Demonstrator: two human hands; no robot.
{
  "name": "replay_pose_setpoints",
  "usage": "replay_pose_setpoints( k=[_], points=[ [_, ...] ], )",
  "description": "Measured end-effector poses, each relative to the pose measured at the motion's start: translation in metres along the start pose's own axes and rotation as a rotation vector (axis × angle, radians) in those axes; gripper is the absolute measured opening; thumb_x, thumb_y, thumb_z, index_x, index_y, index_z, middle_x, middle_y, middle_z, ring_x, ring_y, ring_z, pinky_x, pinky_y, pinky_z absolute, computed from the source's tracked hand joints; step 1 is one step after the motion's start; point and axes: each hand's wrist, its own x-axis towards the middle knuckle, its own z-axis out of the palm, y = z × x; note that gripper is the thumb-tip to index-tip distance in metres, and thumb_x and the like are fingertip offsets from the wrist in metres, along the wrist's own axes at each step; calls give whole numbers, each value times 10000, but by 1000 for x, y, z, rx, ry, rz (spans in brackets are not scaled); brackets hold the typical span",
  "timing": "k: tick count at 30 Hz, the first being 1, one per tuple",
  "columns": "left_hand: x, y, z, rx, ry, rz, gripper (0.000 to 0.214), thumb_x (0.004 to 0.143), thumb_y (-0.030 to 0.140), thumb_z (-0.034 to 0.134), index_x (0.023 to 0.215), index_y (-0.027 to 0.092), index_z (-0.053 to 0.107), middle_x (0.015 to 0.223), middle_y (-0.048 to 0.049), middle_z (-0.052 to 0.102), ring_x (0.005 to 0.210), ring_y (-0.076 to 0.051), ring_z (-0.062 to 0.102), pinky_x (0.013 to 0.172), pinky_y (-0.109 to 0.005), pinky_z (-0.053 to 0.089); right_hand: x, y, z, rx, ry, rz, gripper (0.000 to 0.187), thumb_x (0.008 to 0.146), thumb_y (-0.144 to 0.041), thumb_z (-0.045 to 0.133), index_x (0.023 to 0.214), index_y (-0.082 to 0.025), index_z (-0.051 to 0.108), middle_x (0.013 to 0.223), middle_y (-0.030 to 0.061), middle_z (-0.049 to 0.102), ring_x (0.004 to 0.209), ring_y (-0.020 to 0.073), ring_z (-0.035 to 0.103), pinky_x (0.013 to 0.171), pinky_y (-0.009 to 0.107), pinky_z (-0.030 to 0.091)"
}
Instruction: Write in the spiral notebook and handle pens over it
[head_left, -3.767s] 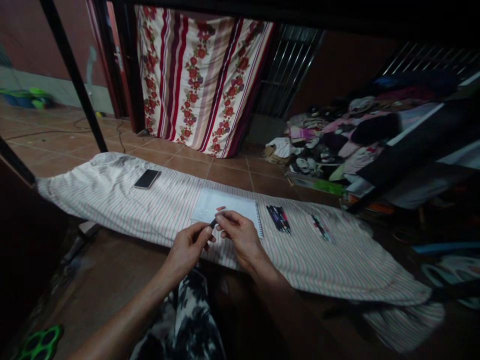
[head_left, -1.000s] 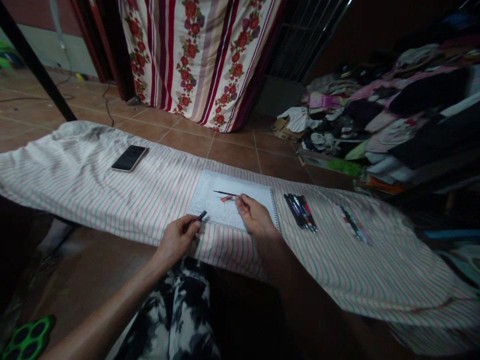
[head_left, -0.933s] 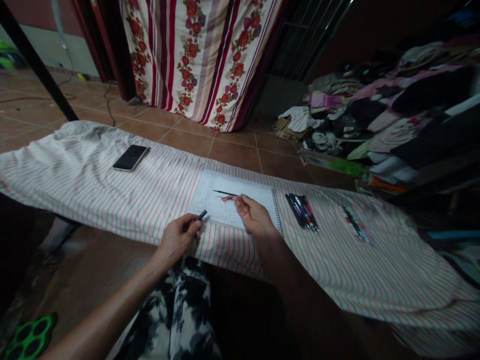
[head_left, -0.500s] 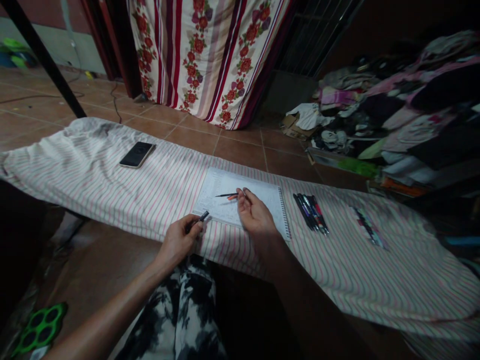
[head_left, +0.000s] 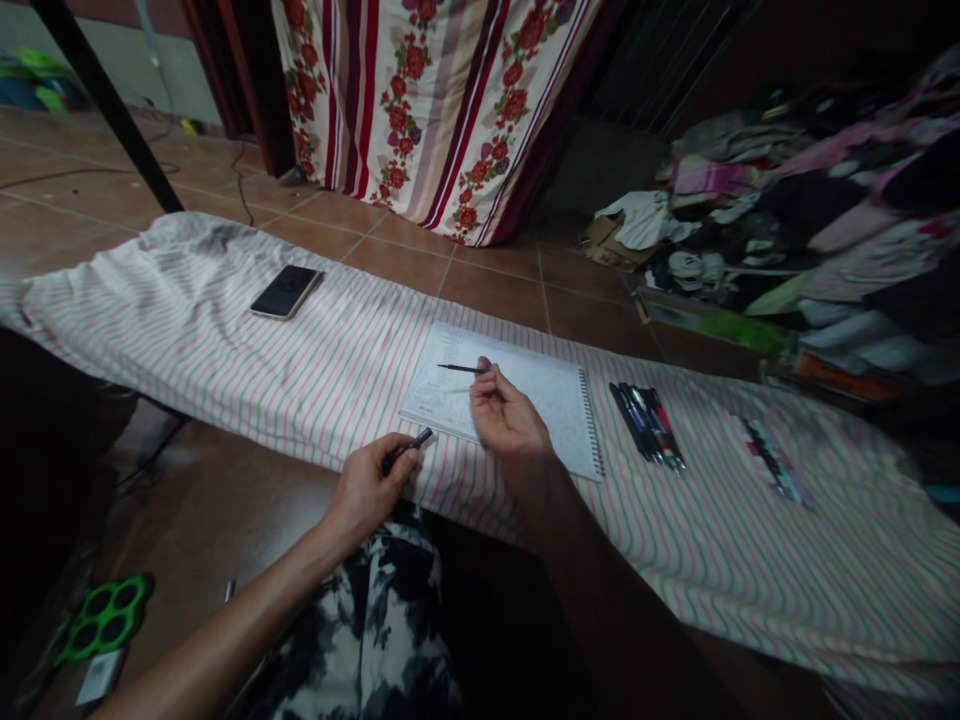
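Observation:
My left hand [head_left: 369, 485] is closed around a short black pen barrel [head_left: 409, 449] at the near edge of the striped cloth [head_left: 225, 340]. My right hand [head_left: 506, 418] rests on an open spiral notebook [head_left: 547, 395], its fingertips pinched on the end of a thin black refill [head_left: 459, 368] that lies on the page. My knees in black-and-white fabric [head_left: 375, 620] show below the board.
A dark phone [head_left: 285, 291] lies on the cloth at the left. A bunch of pens [head_left: 646, 425] sits right of the notebook, with a few more [head_left: 772, 462] further right. A flowered curtain [head_left: 442, 100] hangs behind; piled clothes [head_left: 787, 220] fill the right. A green object [head_left: 101, 615] is on the floor.
My right hand's fingers have closed on the end of the thin refill. The small orange piece seen beside it earlier no longer shows. My left hand has kept its hold on the barrel.

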Motion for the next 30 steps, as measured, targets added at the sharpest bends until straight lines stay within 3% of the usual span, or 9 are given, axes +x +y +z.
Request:
replay_pose_setpoints(
  k=[8, 13, 19, 24, 30],
  points=[
    [-1, 1, -3, 144, 19, 46, 263, 835, 334, 455, 944, 165, 624, 779, -36, 658, 713, -168, 604, 619, -262, 457, 0, 6, -6, 48, -66, 55, 277, 934, -276, 352, 795, -173, 569, 753, 15, 638, 491, 8, 575, 331, 33, 403],
    [-1, -5, -5, 258, 94, 339, 206, 863, 265, 432, 960, 161, 580, 866, -62, 634, 824, -166, 596, 737, -289, 466, 1, 16, -5, -74, -33, -108, 295, 917, -302, 389, 711, -184, 566, 748, 27, 663, 589, 53, 620, 457, 98, 503],
    [5, -14, -7, 311, 147, 453, 195, 884, 189, 375, 1020, 159, 510, 991, -85, 607, 944, -163, 569, 821, -306, 462, 6, 32, -10, -304, -192, -200, 102, 751, -72, 596, 746, -158, 650, 714, -21, 631, 572, 11, 559, 512, 62, 464],
    [11, -26, -5, 414, 148, 610, 196, 865, 143, 378, 1020, 145, 498, 1139, -132, 566, 1093, -194, 511, 913, -344, 432, 11, 46, -19, -485, -203, -308, 123, 733, -269, 638, 780, -158, 668, 800, 0, 620, 579, 26, 535, 479, 112, 433],
    [18, -40, 0, 540, 219, 695, 158, 844, 137, 406, 964, 149, 508, 1195, -141, 556, 1027, -215, 549, 848, -352, 468, 11, 53, -23, -770, -201, -575, 270, 800, -414, 535, 831, -160, 622, 551, -43, 536, 439, 55, 495, 402, 166, 393]
  ],
)
